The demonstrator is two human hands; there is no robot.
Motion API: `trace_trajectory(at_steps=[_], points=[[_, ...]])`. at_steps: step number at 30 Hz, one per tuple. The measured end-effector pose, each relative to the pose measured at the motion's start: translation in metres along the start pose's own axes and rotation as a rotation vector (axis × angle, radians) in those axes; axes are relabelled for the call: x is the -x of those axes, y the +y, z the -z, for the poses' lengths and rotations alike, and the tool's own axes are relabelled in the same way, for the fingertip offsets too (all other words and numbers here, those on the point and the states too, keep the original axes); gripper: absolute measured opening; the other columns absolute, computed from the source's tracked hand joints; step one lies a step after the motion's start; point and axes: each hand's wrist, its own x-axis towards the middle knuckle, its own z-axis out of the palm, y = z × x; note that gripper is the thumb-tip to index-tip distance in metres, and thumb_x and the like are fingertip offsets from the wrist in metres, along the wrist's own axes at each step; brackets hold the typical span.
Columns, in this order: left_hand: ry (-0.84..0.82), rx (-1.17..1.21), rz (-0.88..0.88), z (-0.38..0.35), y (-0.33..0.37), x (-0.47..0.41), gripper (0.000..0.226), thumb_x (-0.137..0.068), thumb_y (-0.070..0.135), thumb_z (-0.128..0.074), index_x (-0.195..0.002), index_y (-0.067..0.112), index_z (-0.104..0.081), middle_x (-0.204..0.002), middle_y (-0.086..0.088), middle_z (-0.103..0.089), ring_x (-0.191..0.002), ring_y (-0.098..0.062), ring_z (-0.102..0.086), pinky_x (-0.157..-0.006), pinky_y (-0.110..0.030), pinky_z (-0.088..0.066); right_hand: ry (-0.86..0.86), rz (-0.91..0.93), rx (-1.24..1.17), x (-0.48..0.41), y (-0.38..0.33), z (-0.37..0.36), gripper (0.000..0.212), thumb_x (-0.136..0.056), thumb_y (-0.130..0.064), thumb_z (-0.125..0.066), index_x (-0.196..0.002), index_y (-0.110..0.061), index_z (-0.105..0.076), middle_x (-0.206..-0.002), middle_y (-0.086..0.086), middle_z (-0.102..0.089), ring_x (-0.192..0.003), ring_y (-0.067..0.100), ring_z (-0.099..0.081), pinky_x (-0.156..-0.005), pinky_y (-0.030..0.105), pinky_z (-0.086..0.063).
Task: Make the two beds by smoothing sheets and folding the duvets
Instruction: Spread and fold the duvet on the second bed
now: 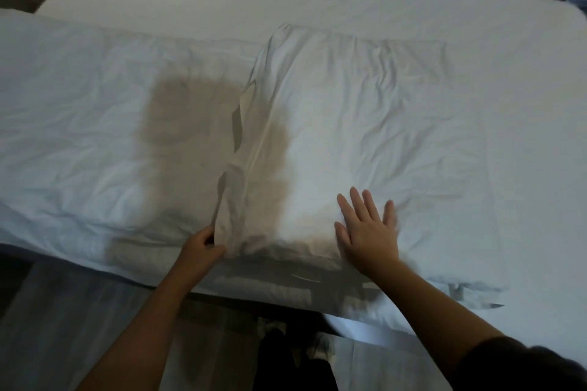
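While the duvet (365, 124) runs left to right, left hand (200, 247) pinches its fold; right hand (368, 228) lies spread flat.

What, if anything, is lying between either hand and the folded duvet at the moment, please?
Nothing visible. The left hand pinches the folded duvet at its near edge, and the right hand lies flat on top of it, fingers spread. Both touch the fabric directly.

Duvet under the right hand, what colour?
Plain white duvet, creased; head view.
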Motion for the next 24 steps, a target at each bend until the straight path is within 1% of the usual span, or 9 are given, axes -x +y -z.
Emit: trace_trajectory(at_steps=[2,4,8,10,14,16,18,21,24], points=[[0.009,0.001,0.060,0.001,-0.013,0.002,0.023,-0.082,-0.011,-0.063,-0.082,0.012,-0.065,-0.074,0.001,-0.068,-0.084,-0.027,-0.062,-0.068,-0.025,-0.048,0.010,-0.004,-0.007,0.000,-0.001,0.000,0.068,-0.093,-0.054,-0.002,-0.154,-0.029,-0.019,-0.163,0.002,-0.014,-0.150,0.025,-0.007,-0.117,0.058,-0.001],[0.083,0.154,0.093,0.000,-0.011,0.005,0.022,-0.088,-0.007,-0.060,-0.076,0.012,-0.063,-0.061,0.008,-0.066,-0.073,-0.022,-0.060,-0.062,-0.019,-0.050,0.006,-0.017,-0.024,0.000,-0.003,0.001,0.068,-0.093,-0.053,-0.001,-0.154,-0.029,-0.019,-0.163,0.002,-0.014,-0.150,0.025,-0.008,-0.117,0.058,-0.001],[0.222,0.678,0.097,0.001,0.016,0.011,0.025,-0.095,-0.009,-0.042,-0.083,0.007,-0.058,-0.069,0.000,-0.064,-0.067,-0.009,-0.061,-0.062,-0.019,-0.053,0.002,-0.014,-0.043,-0.001,-0.003,0.004,0.071,-0.090,-0.053,0.003,-0.154,-0.030,-0.016,-0.163,0.000,-0.011,-0.151,0.022,-0.004,-0.116,0.056,0.003],[0.208,0.693,0.074,0.008,0.018,0.014,0.024,-0.090,-0.008,-0.042,-0.086,0.007,-0.061,-0.076,-0.006,-0.065,-0.071,-0.012,-0.062,-0.065,-0.024,-0.053,0.016,-0.015,-0.065,-0.001,-0.003,0.005,0.069,-0.091,-0.052,-0.001,-0.154,-0.030,-0.020,-0.163,0.000,-0.015,-0.151,0.022,-0.008,-0.116,0.056,0.000],[0.249,0.215,0.039,0.006,0.014,0.018,0.016,-0.073,0.014,-0.043,-0.078,0.008,-0.057,-0.078,-0.012,-0.054,-0.077,-0.020,-0.049,-0.063,-0.025,-0.039,0.031,0.000,-0.056,0.004,-0.002,0.001,0.064,-0.096,-0.049,-0.011,-0.151,-0.025,-0.032,-0.159,0.003,-0.026,-0.148,0.025,-0.019,-0.116,0.059,-0.009],[0.369,-0.058,0.099,-0.002,0.019,0.019,0.010,-0.080,0.007,-0.044,-0.083,0.008,-0.053,-0.082,-0.017,-0.055,-0.082,-0.030,-0.055,-0.067,-0.032,-0.039,0.021,0.022,-0.015,0.008,0.004,-0.002,0.062,-0.097,-0.049,-0.014,-0.149,-0.023,-0.036,-0.158,0.006,-0.030,-0.147,0.028,-0.023,-0.115,0.061,-0.013],[0.519,-0.197,0.095,-0.010,0.032,0.019,0.022,-0.079,0.001,-0.048,-0.099,0.006,-0.056,-0.102,-0.022,-0.059,-0.099,-0.039,-0.056,-0.080,-0.041,-0.043,0.050,0.021,0.011,0.010,0.013,0.000,0.061,-0.097,-0.050,-0.018,-0.149,-0.025,-0.037,-0.158,0.007,-0.030,-0.147,0.030,-0.022,-0.114,0.062,-0.009],[0.568,-0.418,-0.352,-0.042,0.063,0.011,0.050,-0.070,0.012,-0.046,-0.119,0.002,-0.055,-0.126,-0.021,-0.054,-0.117,-0.038,-0.050,-0.097,-0.047,-0.040,0.125,-0.049,0.037,0.004,0.028,0.010,0.060,-0.097,-0.053,-0.019,-0.152,-0.030,-0.028,-0.161,0.007,-0.018,-0.149,0.031,-0.011,-0.114,0.061,0.004],[0.342,-0.671,-0.634,-0.092,0.113,-0.004,0.060,-0.080,0.024,-0.041,-0.140,0.015,-0.045,-0.151,-0.014,-0.036,-0.142,-0.033,-0.029,-0.114,-0.053,-0.020,0.139,-0.168,0.052,-0.010,0.049,0.017,0.061,-0.098,-0.058,-0.010,-0.154,-0.035,-0.005,-0.164,0.004,0.001,-0.150,0.032,0.008,-0.112,0.064,0.012]])
